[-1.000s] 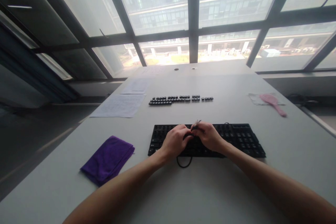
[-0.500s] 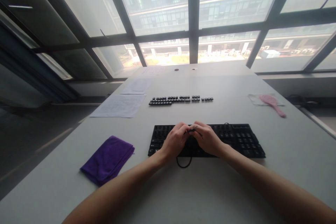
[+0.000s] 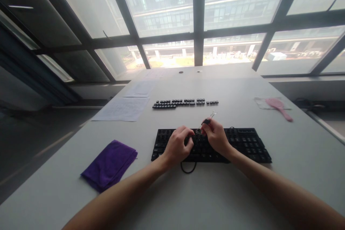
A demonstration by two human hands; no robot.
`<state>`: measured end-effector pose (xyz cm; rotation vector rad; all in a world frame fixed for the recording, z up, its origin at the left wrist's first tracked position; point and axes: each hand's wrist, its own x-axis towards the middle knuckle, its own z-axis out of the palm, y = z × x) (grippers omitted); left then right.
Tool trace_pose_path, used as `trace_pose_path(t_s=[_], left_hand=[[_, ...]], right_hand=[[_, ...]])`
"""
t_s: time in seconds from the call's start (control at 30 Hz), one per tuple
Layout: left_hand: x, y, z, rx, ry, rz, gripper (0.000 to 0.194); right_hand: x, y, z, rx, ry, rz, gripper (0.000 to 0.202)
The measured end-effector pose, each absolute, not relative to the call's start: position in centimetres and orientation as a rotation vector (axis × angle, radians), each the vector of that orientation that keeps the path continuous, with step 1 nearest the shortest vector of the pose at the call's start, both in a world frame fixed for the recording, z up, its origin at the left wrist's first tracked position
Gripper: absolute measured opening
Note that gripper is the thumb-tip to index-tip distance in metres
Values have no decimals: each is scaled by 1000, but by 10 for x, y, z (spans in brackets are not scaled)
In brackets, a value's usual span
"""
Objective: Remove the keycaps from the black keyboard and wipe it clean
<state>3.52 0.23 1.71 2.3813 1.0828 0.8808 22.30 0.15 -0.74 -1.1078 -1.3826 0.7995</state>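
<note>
The left hand curls over the black keyboard, thumb and forefinger parted in a loose arc, and whether anything sits between them I can't tell. Over to the right hand, pinching a small black-handled wire tool just above the keys.

The hands hide part of the keyboard, the lettering on the loose keycaps is too small to read, and the paper's writing blurs.
</note>
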Motion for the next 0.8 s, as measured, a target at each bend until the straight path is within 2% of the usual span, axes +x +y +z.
trace_pose_path(t_s=[0.17,0.23,0.43,0.6,0.8], left_hand=[[33,6,19,2338,975,726,12],[32,9,19,2201,982,774,11],[25,25,23,1616,1098,865,27],[19,39,18,1071,1004,920,31],[18,43,13,919,903,939,29]], right_hand=[[223,1,-5,-1104,-1373,819,19],[223,0,-4,-1106,-1377,823,20],[223,0,-3,-1123,-1373,836,20],[223,-1,-4,-1116,-1392,844,20],[223,-1,-3,-1127,-1437,809,21]])
